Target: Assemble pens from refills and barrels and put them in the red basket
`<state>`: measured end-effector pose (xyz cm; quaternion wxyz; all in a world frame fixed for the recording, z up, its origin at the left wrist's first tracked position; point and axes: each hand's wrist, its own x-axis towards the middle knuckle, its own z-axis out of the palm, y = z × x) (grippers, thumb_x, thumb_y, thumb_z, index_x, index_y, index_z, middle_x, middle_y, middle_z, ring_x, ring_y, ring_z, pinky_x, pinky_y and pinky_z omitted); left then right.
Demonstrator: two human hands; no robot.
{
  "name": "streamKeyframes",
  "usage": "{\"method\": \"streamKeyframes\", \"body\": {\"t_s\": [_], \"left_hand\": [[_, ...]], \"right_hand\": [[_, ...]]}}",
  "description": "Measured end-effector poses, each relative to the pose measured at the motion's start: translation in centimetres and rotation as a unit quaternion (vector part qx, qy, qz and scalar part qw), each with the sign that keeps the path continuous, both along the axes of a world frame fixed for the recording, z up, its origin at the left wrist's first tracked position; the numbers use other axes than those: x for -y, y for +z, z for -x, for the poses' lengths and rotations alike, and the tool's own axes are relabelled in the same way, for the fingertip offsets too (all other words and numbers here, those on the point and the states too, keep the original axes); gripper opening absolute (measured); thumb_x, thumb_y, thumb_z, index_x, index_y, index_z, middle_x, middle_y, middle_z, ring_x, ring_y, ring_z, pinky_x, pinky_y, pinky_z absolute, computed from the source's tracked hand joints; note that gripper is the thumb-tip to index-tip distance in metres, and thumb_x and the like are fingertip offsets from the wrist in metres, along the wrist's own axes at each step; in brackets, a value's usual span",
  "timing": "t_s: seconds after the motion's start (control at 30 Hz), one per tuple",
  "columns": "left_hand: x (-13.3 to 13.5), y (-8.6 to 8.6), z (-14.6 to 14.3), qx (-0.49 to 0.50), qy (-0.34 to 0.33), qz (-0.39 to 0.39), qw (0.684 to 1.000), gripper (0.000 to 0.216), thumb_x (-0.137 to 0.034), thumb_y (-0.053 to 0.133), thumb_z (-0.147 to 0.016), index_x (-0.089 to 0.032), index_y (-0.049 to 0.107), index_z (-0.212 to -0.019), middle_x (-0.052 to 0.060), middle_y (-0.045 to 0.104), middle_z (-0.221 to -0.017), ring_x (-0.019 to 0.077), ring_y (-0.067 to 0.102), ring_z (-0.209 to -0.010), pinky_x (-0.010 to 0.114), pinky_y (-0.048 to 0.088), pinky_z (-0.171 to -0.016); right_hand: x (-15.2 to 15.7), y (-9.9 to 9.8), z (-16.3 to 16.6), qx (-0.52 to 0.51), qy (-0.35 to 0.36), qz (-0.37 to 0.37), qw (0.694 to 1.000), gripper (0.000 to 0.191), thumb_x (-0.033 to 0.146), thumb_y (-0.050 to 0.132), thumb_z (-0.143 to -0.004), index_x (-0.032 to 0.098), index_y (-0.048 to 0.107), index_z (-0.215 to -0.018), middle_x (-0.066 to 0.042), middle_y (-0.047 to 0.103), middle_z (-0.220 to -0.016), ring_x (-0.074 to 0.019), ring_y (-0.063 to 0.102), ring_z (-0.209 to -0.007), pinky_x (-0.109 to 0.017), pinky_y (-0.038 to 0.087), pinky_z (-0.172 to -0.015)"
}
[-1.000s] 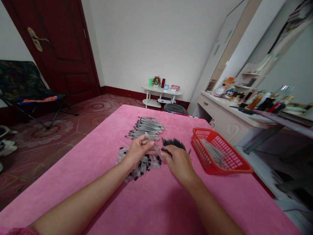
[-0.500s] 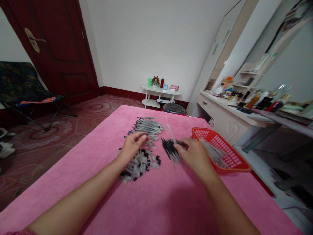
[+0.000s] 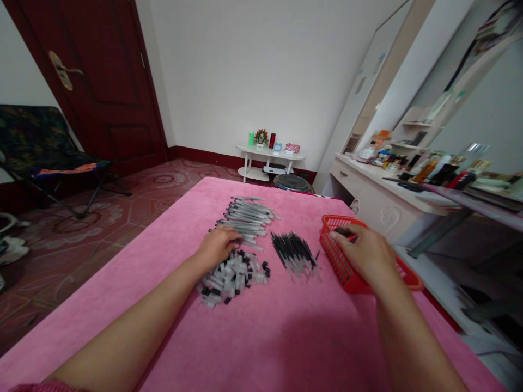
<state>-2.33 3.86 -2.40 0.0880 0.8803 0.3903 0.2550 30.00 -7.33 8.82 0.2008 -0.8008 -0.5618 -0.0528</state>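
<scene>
My left hand rests with curled fingers at the upper edge of a pile of pen caps, clear with black ends. Its fingertips are partly hidden, so anything in them does not show. Just beyond it lies a row of clear pen barrels with dark ends. My right hand is over the red plastic basket, thumb and fingers closed together; what they hold is hidden. Between the hands a bundle of black-tipped pen refills is fanned out. My right hand hides most of the basket's inside.
A pink cloth covers the table. On the right stands a white dressing table with bottles. A small white stand is by the far wall, and a folding chair is at the left.
My right hand has moved right, from the refills to above the basket; the clear thin stick it held no longer shows. My left hand has shifted slightly down, with its fingers more curled.
</scene>
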Motion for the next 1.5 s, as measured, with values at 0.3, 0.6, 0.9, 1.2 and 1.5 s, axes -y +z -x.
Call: {"method": "streamKeyframes", "body": {"t_s": [0.3, 0.6, 0.9, 1.2, 1.5], "left_hand": [[1.1, 1.4, -0.3, -0.071, 0.012, -0.054, 0.996, 0.016, -0.018, 0.055, -0.079, -0.022, 0.069, -0.087, 0.006, 0.063, -0.086, 0.021, 0.052, -0.091, 0.032, 0.041, -0.077], [4.6, 4.7, -3.0, -0.076, -0.04, -0.149, 0.985, 0.021, -0.012, 0.047, -0.082, -0.018, 0.064, -0.092, 0.009, 0.059, -0.09, 0.0221, 0.048, -0.091, 0.035, 0.038, -0.076], [4.9, 4.1, -2.8, -0.069, -0.138, -0.183, 0.971, 0.024, -0.022, 0.041, -0.09, -0.022, 0.063, -0.101, 0.005, 0.06, -0.079, 0.0173, 0.049, -0.079, 0.032, 0.033, -0.073], [4.0, 3.5, -1.4, -0.053, -0.057, -0.05, 0.996, 0.017, -0.022, 0.045, -0.082, -0.02, 0.057, -0.07, 0.002, 0.056, -0.06, 0.016, 0.049, -0.058, 0.028, 0.027, -0.055], [2.5, 3.9, -1.5, 0.567, -0.078, 0.268, 0.775, 0.019, -0.034, 0.055, -0.084, -0.02, 0.045, -0.091, 0.0, 0.063, -0.079, 0.0119, 0.06, -0.068, 0.025, 0.047, -0.068]], "right_hand": [[-0.6, -4.3, 7.3, -0.08, 0.19, 0.03, 0.978, 0.021, 0.031, 0.058, -0.079, 0.021, 0.07, -0.093, -0.005, 0.07, -0.092, -0.0178, 0.062, -0.083, -0.024, 0.04, -0.07], [0.0, -7.3, 10.8, -0.187, 0.259, 0.054, 0.946, 0.022, 0.03, 0.05, -0.083, 0.016, 0.064, -0.074, -0.003, 0.063, -0.068, -0.0132, 0.055, -0.064, -0.022, 0.034, -0.059], [0.0, -7.2, 10.6, -0.586, 0.278, 0.178, 0.74, 0.038, 0.053, 0.051, -0.077, 0.017, 0.048, -0.064, 0.008, 0.036, -0.05, -0.0051, 0.02, -0.039, -0.02, 0.019, -0.041], [0.6, -5.0, 10.3, -0.059, 0.3, 0.047, 0.951, 0.023, 0.023, 0.049, -0.084, 0.018, 0.063, -0.066, -0.003, 0.064, -0.07, -0.0141, 0.056, -0.069, -0.023, 0.032, -0.062], [0.1, -7.6, 10.8, -0.078, 0.276, 0.004, 0.958, 0.015, 0.03, 0.059, -0.081, 0.022, 0.069, -0.089, -0.003, 0.069, -0.088, -0.0186, 0.061, -0.086, -0.025, 0.038, -0.072]]}}
